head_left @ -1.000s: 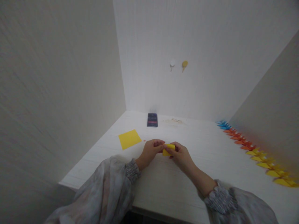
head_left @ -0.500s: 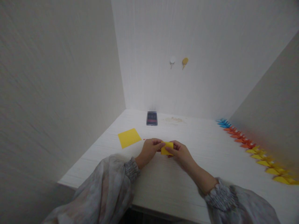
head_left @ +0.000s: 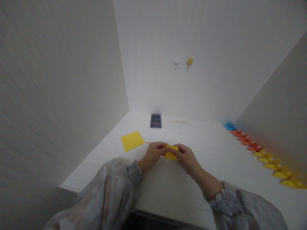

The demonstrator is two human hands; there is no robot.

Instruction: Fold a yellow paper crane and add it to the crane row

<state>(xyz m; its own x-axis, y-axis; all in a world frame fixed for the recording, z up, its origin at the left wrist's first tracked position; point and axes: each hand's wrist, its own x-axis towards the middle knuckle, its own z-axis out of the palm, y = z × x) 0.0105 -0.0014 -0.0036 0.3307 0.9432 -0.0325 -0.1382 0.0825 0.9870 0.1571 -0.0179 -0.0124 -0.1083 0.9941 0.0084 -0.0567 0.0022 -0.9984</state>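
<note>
A small folded piece of yellow paper [head_left: 170, 156] is held between both hands above the white table. My left hand [head_left: 154, 153] pinches its left edge, thumb on the near face. At its right side, my right hand [head_left: 187, 156] grips the paper with the thumb laid across the front. The fingers behind the paper are partly hidden. To the left of my left hand, a flat yellow sheet [head_left: 132, 141] lies on the table, with a tiny red speck [head_left: 148, 142] close to its right corner.
A dark, blurred-out phone-like object [head_left: 155, 121] lies near the back wall. Along the right side runs a row of folded paper birds, blue [head_left: 229, 125], orange-red [head_left: 247, 140] and yellow [head_left: 275, 167]. Two hooks, white [head_left: 177, 60] and gold [head_left: 190, 61], are on the wall.
My right thumb has moved slightly up and left across the folded yellow paper, whose lower part shows a little more. My left hand has stayed nearly still.
</note>
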